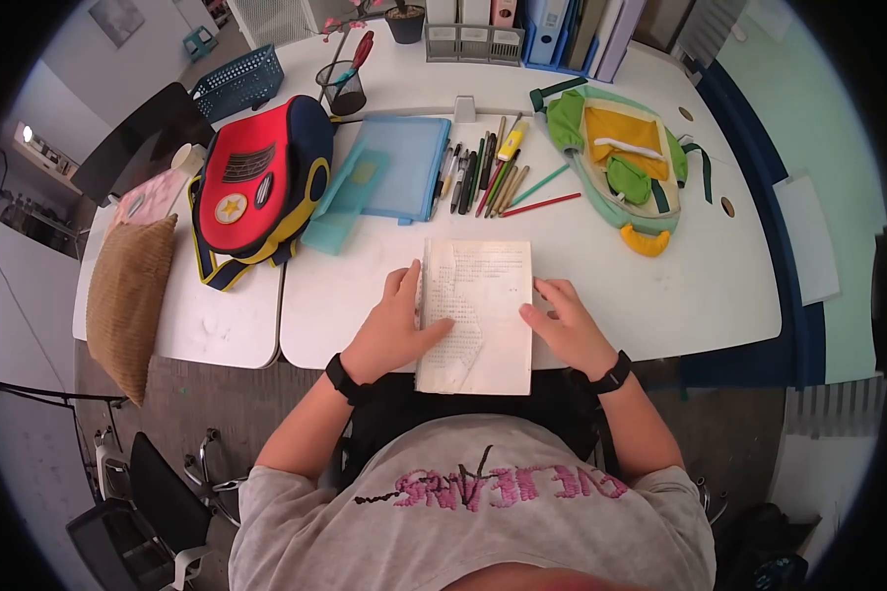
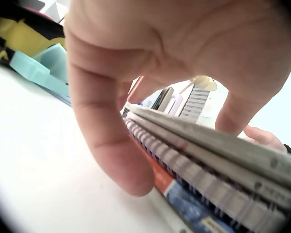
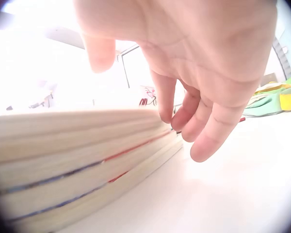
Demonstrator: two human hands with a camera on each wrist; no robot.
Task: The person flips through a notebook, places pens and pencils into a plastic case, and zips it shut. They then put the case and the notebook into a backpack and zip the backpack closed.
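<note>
A stack of books and notebooks (image 1: 478, 320) lies at the table's front edge, a printed page on top. At its left side is my left hand (image 1: 392, 323), thumb on the page. In the left wrist view, fingers of that hand (image 2: 160, 53) bend down beside the spiral binding (image 2: 184, 162), thumb on the top. My right hand (image 1: 579, 333) is at the right side. The right wrist view shows its thumb raised above the stack (image 3: 77, 145), while loosely bent fingers of this hand (image 3: 199, 58) reach down by the page edges; exact contact cannot be told.
Behind the stack lie several pens and pencils (image 1: 488, 172) and blue folders (image 1: 394, 163). A red backpack (image 1: 241, 187) and brown cushion (image 1: 131, 295) are at left, a green and yellow bag (image 1: 626, 158) at right. A pen cup (image 1: 345, 96) and file binders (image 1: 547, 34) stand farther back.
</note>
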